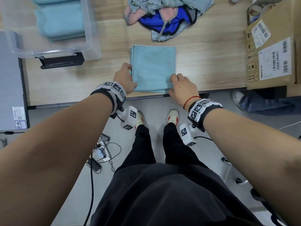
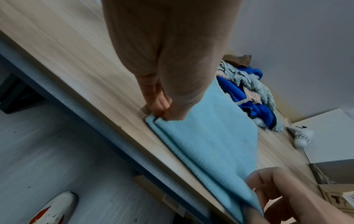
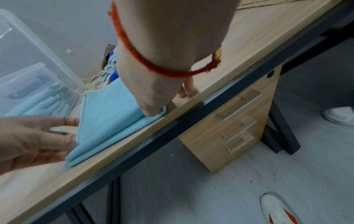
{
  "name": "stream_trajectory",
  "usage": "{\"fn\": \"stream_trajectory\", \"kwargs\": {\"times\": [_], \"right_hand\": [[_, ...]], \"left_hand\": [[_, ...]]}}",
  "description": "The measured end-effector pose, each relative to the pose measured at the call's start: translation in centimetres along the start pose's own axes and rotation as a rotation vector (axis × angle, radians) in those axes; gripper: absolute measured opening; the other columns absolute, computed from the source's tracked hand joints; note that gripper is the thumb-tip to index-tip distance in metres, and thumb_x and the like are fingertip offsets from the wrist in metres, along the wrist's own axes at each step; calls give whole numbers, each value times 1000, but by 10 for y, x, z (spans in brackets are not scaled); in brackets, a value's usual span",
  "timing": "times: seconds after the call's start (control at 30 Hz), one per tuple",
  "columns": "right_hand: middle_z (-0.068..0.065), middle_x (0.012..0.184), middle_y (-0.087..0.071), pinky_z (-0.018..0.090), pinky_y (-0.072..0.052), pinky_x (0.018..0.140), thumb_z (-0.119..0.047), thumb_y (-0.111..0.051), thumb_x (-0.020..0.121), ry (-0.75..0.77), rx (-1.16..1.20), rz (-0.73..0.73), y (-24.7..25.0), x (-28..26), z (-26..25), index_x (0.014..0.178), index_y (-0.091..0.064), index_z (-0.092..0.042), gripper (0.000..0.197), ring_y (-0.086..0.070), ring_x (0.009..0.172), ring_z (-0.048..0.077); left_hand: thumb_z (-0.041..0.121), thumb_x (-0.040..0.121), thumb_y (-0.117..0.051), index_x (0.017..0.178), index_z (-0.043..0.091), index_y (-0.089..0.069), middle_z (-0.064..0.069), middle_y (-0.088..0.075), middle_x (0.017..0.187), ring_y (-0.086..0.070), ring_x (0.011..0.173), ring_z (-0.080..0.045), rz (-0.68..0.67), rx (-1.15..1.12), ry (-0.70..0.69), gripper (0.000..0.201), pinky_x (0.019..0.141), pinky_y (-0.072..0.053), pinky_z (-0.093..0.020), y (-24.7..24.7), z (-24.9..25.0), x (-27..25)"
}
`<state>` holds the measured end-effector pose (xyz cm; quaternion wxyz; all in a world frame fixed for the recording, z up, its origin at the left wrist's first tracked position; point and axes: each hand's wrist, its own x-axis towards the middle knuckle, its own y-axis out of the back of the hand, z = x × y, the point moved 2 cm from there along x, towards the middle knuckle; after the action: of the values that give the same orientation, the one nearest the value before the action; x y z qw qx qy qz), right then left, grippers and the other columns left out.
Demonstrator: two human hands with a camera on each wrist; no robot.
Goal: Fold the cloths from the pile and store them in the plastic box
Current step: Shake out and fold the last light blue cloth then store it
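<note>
Head view: light-blue cloth [image 1: 154, 67] lies folded in a square on the wooden table [image 1: 203, 62], near edge right at the table's front lip. Left hand [image 1: 124, 79] is at the cloth's near-left corner; left wrist cam shows thumb and fingers [image 2: 157, 104] pinching the layered edges there. Right hand [image 1: 182, 88] is on the near-right corner, fingers curled onto it; right wrist cam shows them pressing or pinching the fabric at the lip, can't tell which for sure.

Pile [image 1: 164, 17] of unfolded cloths (blue, pink, grey-green) sits further back, well apart from the folded one. Clear plastic box [image 1: 88, 38] stands back-left w/ folded light-blue cloths already inside.

Judgement: fold looks about done, next is prob one more fold or the lift to the box.

Risks:
- Layers visible at the left edge are several and loose; if the pinch catches only the top ones, the stack fans open on lift.
- Cloth sits at the lip, so a drag toward the body could slide it off to the floor.
- Uneven pull btw hands skews the square, and it won't sit flat on the ones in the box.
</note>
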<state>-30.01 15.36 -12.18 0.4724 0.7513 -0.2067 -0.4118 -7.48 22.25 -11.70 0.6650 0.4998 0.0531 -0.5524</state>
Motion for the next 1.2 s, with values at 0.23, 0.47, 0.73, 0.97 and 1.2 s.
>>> {"fn": "stream_trajectory", "kwargs": {"times": [0.23,0.47,0.73,0.97,1.2], "right_hand": [[8,117,-44,38,-46,72,-11,-66,61,46,-32,25,0,-10,14,121,-45,-17,64,-46,100,28],[9,158,-15,50,-16,119,-43,-80,60,246,-62,-38,9,12,-13,145,-23,-21,106,-14,147,29],[10,137,-46,43,-33,107,-9,-76,62,289,-165,-19,6,10,-21,134,-41,-13,80,-46,126,30],[8,92,-63,32,-36,74,-26,-49,86,195,15,48,24,12,-26,102,-59,-13,23,-55,85,31],[10,84,-60,33,-40,67,-23,-46,93,-16,367,-91,41,33,-3,105,-63,-14,23,-55,83,32]], "left_hand": [[4,75,-66,128,14,-40,-5,-58,88,-57,81,-21,-2,22,19,60,66,-44,-30,1,1,1],[9,63,-70,123,12,-38,-10,-40,116,-44,99,-25,92,112,-272,68,81,-43,-33,4,24,-4],[53,61,-82,131,31,-48,1,-37,137,-37,126,-22,-130,507,-412,81,102,-36,-45,-13,6,-19],[59,55,-84,134,29,-45,6,-39,135,-40,124,-17,-217,621,-415,93,100,-30,-43,-11,10,-26],[46,81,-71,115,19,-62,-7,-62,110,-57,108,-31,-153,451,-255,44,92,-40,-39,3,7,-1]]}}
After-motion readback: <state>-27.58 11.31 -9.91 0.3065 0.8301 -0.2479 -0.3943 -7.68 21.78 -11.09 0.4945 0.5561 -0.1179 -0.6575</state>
